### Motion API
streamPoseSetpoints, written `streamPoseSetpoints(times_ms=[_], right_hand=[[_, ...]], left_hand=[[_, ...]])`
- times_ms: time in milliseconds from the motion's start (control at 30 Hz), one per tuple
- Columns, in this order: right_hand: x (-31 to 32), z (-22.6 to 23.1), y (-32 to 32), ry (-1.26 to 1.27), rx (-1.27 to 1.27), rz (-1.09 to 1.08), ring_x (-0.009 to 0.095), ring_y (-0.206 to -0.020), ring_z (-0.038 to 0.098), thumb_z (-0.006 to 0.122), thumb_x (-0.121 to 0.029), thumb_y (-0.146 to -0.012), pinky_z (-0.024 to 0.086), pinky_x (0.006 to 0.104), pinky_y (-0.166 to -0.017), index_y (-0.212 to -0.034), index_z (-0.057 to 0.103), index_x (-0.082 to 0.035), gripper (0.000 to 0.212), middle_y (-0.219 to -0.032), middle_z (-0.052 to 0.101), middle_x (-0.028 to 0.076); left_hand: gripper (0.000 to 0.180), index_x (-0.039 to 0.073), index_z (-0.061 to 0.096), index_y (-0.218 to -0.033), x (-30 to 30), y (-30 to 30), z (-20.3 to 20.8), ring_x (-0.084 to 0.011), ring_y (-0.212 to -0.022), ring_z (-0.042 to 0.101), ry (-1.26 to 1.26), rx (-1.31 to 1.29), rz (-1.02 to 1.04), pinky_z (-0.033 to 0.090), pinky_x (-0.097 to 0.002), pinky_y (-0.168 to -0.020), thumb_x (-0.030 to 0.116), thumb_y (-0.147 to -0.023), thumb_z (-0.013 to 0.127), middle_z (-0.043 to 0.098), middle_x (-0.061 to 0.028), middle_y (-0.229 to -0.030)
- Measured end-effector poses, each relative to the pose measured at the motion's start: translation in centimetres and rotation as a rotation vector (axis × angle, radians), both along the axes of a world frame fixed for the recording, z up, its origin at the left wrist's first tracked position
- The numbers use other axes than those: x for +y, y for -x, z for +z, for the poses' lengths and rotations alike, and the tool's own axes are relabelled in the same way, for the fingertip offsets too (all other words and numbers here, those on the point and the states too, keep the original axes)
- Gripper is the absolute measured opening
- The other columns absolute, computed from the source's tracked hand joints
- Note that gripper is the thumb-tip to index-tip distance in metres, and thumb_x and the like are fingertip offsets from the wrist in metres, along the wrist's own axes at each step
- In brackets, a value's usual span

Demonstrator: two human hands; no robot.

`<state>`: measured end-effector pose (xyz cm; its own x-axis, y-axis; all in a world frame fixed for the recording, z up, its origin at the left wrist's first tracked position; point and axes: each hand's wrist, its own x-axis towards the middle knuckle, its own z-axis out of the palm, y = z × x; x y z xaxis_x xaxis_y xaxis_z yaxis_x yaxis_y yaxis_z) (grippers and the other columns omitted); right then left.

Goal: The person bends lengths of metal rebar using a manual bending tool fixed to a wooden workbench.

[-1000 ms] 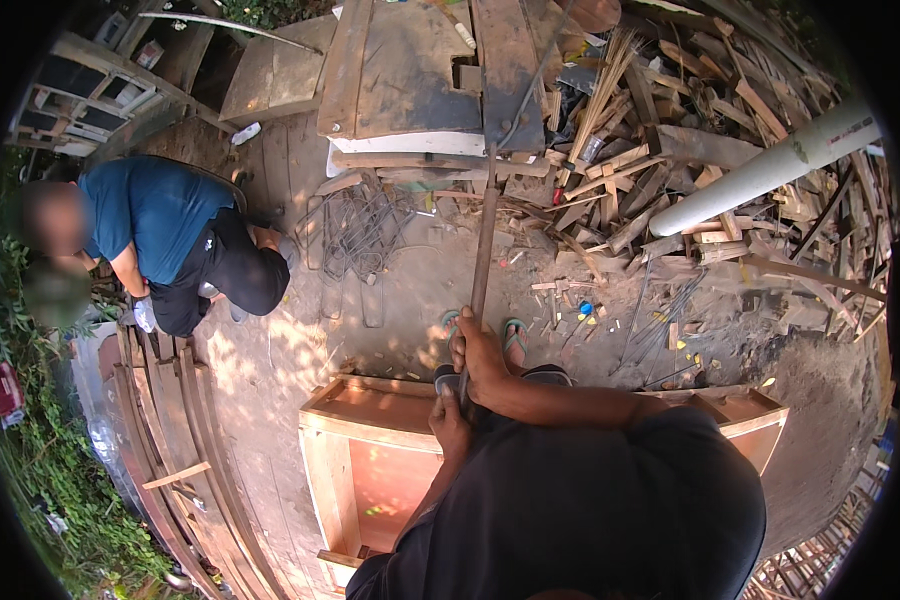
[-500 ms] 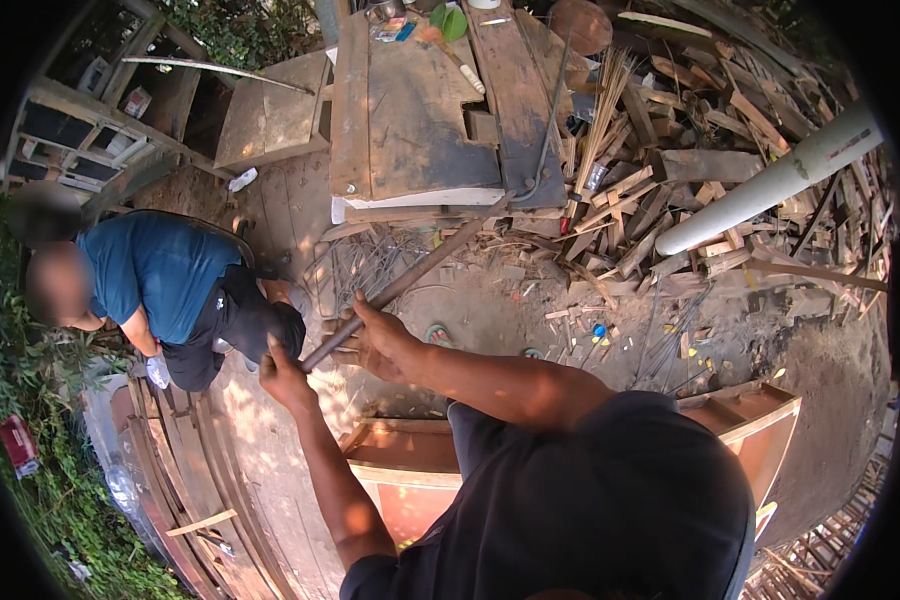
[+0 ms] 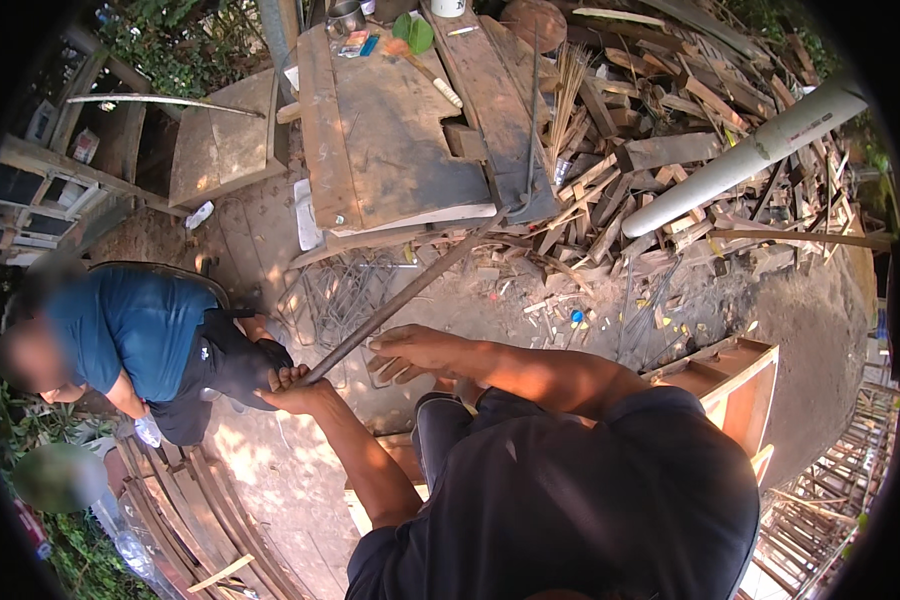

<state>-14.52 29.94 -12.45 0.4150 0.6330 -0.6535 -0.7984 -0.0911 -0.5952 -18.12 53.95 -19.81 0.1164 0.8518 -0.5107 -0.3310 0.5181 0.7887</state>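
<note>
My left hand (image 3: 295, 390) is closed around the near end of a long brown pipe (image 3: 402, 300). The pipe slants up and to the right, its far end meeting a thin bent metal rod (image 3: 530, 150) at the front edge of a worn wooden worktable (image 3: 400, 130). Just right of the pipe, my right hand (image 3: 402, 352) is open with its fingers apart, and it appears to be off the pipe. How the pipe and the rod join is too small to tell.
Beside the table lies a heap of scrap wood (image 3: 670, 150), crossed by a white pipe (image 3: 745, 165). A person in a blue shirt (image 3: 145, 320) bends down at the left, near long planks (image 3: 190, 500). Wire (image 3: 345, 300) lies below the table. A wooden drawer-like frame (image 3: 730, 375) stands at right.
My right hand has let go of the pipe and opened beside it. My left hand keeps hold of the pipe's end. The whole view has shifted slightly.
</note>
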Motion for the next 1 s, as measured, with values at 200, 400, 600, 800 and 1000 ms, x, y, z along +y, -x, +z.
streamPoseSetpoints(times_ms=[200,400,600,800,1000], right_hand=[[-17.4,-4.3,-1.8,0.617,-0.515,-0.794,0.010,-0.065,0.052,0.053,-0.031,-0.100,0.044,0.0270,-0.062,-0.095,0.063,-0.004,0.029,-0.071,0.055,0.000],[-24.8,-6.9,-8.3,0.387,-0.210,-1.074,0.034,-0.142,0.034,0.035,-0.057,-0.101,0.031,0.0500,-0.111,-0.153,0.029,-0.009,0.071,-0.156,0.034,0.013],[-22.9,-3.6,-12.8,-0.053,-0.045,-1.046,0.027,-0.139,0.040,0.030,-0.071,-0.096,0.028,0.0506,-0.115,-0.155,0.024,-0.008,0.087,-0.154,0.038,0.010],[-22.4,-4.6,-13.0,0.067,-0.014,-1.184,0.023,-0.130,0.051,0.031,-0.062,-0.101,0.034,0.0380,-0.113,-0.147,0.038,0.000,0.078,-0.142,0.053,0.011],[-22.6,-5.7,-12.8,0.099,0.013,-1.249,0.023,-0.129,0.051,0.033,-0.059,-0.102,0.034,0.0369,-0.113,-0.146,0.040,-0.001,0.074,-0.144,0.050,0.013]], left_hand=[[0.057,0.007,0.059,-0.091,1.5,-1.6,-0.3,-0.0140,-0.053,0.046,-0.025,0.046,0.025,0.042,-0.0261,-0.049,0.062,-0.095,0.044,0.047,-0.0005,-0.065],[0.056,0.008,0.061,-0.100,2.6,-4.3,-1.5,-0.0184,-0.071,0.056,-0.064,0.056,0.014,0.048,-0.0321,-0.066,0.061,-0.094,0.046,0.057,-0.0032,-0.078],[0.067,0.003,0.056,-0.124,3.6,-15.1,1.8,-0.0239,-0.104,0.057,-0.091,0.114,-0.076,0.050,-0.0372,-0.078,0.062,-0.095,0.043,0.057,-0.0120,-0.120],[0.068,0.002,0.050,-0.138,5.6,-31.1,-1.4,-0.0280,-0.128,0.050,-0.401,0.191,-0.461,0.044,-0.0418,-0.104,0.056,-0.098,0.044,0.050,-0.0140,-0.143],[0.066,0.001,0.053,-0.137,-1.5,-44.0,0.2,-0.0300,-0.127,0.051,-0.475,0.217,-0.559,0.040,-0.0443,-0.108,0.053,-0.096,0.049,0.051,-0.0152,-0.143]])
